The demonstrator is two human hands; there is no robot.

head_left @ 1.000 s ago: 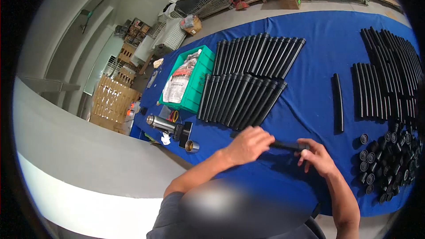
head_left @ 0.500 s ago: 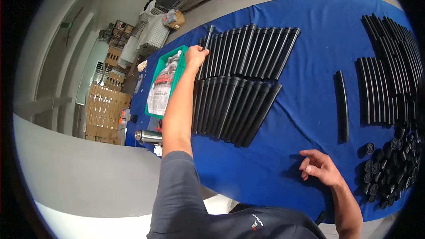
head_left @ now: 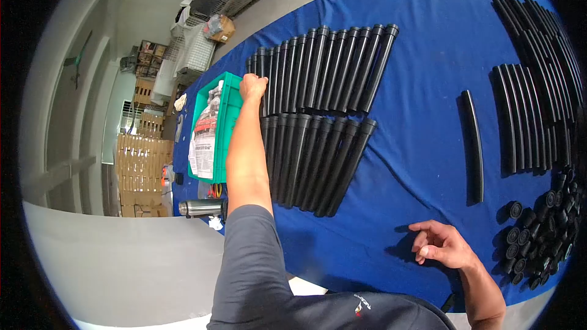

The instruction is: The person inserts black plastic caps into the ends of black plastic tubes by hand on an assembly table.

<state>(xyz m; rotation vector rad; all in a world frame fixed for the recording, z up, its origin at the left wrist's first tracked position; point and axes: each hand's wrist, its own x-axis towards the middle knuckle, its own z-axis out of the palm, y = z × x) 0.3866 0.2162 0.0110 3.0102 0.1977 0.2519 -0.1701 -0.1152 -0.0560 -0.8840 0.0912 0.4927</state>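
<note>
Tube nearer, 11 o'clock | my left grip curled, hold unclear | right grip half-open, empty | row likely curbs rolling

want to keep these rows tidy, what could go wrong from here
The left hand, close in at the upper row of black tubes, might nudge some out of line. The left forearm passes by the lower row and could brush it. The metal flask, near the table's edge, might get knocked.
</note>
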